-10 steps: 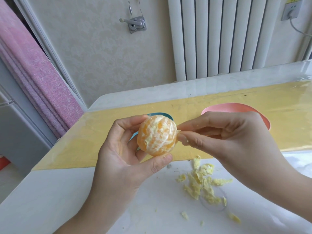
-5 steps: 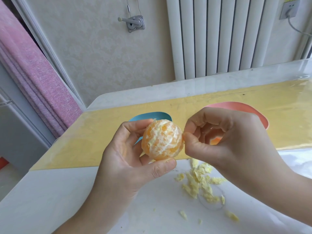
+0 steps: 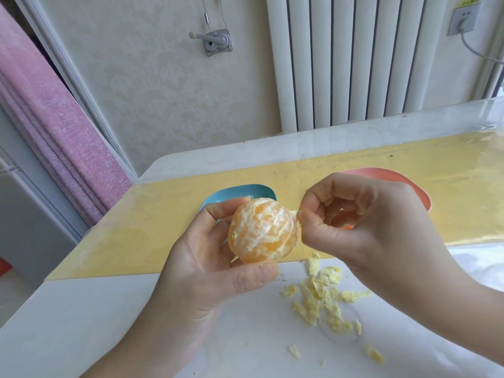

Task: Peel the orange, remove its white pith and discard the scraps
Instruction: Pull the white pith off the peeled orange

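Currently stripping pith: left hand point(image 3: 196, 257) grips the orange point(image 3: 261, 230), right hand point(image 3: 368, 227) pinches a strand point(image 3: 296, 213) at its edge; next, pull free, drop on scraps point(image 3: 321, 298).

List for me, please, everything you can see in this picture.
orange: one, orange with white pith, held above the mat
pith scraps: one loose pile, pale yellow, on the table's near part
blue bowl: one, blue, behind the orange
pink bowl: one, pink, behind the right hand
mat: one, yellow, across the table
table: one, white, below
radiator: one, white, back wall
curtain: one, pink, far left
left hand: one, grips the orange
right hand: one, pinches a pith strand at the orange's side
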`<action>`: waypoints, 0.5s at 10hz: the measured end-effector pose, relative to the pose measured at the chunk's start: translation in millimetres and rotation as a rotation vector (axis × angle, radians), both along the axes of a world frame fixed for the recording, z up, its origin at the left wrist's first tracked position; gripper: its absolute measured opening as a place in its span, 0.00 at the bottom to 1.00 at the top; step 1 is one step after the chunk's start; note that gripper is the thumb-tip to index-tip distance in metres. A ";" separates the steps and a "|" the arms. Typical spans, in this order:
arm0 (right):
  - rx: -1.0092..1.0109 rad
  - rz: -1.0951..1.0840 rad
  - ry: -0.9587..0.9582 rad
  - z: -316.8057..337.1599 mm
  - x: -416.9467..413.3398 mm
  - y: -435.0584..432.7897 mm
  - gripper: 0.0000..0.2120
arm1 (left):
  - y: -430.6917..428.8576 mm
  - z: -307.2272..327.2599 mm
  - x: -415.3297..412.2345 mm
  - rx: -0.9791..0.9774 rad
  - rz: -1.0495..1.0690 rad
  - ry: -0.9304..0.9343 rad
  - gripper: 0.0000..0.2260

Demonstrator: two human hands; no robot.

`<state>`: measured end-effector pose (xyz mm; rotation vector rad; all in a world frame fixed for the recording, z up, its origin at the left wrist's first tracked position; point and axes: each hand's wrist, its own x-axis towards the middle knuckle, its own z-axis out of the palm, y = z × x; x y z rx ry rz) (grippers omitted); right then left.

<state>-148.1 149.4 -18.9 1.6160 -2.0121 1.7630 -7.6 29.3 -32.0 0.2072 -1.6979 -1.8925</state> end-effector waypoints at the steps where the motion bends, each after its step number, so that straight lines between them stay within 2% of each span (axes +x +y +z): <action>1: -0.009 0.005 -0.024 -0.3 -1.5 -0.2 0.05 | -2.7 0.2 1.1 0.069 -0.077 -0.024 0.32; 3: -0.008 -0.006 -0.058 0.1 -5.2 -1.2 0.09 | -8.6 -2.7 4.5 0.167 -0.202 -0.019 0.32; 5: 0.037 0.000 -0.099 -1.8 -12.1 -3.4 0.05 | -7.5 0.1 6.3 0.064 -0.159 -0.166 0.32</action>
